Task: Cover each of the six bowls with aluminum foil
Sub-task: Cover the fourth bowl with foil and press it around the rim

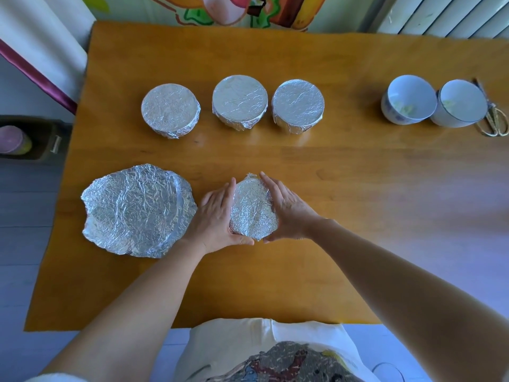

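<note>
The left hand and right hand cup a small crinkled foil-wrapped bowl between them, thumbs at its near edge, on the orange wooden table. Just left lies a loose crumpled foil sheet. Farther off stand three foil-covered bowls in a row. At the far right are two bare white bowls, side by side, with gold scissors beside them.

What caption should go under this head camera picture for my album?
Left hand and right hand cup a foil-wrapped bowl; three covered bowls behind, two bare bowls on the right.
</note>
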The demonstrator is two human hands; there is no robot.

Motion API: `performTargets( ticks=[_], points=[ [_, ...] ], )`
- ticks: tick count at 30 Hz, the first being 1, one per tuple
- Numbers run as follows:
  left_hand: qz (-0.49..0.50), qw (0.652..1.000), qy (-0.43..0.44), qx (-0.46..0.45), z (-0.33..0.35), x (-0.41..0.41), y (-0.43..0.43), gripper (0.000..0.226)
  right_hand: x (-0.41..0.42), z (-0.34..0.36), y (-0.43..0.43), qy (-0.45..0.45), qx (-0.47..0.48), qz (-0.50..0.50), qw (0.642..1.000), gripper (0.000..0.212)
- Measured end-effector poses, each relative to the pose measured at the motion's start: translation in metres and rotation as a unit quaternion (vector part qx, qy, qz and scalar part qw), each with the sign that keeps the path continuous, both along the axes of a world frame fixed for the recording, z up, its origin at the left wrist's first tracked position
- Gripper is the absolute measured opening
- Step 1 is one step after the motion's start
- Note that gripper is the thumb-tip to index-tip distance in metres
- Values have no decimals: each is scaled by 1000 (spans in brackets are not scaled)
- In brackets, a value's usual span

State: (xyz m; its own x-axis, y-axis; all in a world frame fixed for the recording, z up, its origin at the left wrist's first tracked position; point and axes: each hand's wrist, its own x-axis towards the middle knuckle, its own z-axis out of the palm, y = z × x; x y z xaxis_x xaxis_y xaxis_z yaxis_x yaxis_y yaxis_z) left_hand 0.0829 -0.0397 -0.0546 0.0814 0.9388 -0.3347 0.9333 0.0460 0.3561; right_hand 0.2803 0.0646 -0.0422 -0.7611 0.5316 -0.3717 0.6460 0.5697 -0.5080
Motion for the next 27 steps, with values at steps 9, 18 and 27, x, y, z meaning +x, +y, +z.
performTargets(
  ticks=[9, 18, 27],
  points=[
    [-5, 998, 11, 69, 17, 3, -1, 135, 1, 14, 0, -6, 55, 38, 998, 159],
    [-1, 1000, 11, 21, 7, 19, 7, 137, 5, 19, 12, 11, 6, 49, 999, 142],
    [9, 1000, -3, 14, -1, 21, 3, 135, 4, 13, 16, 10, -1, 63, 998, 144]
  ],
)
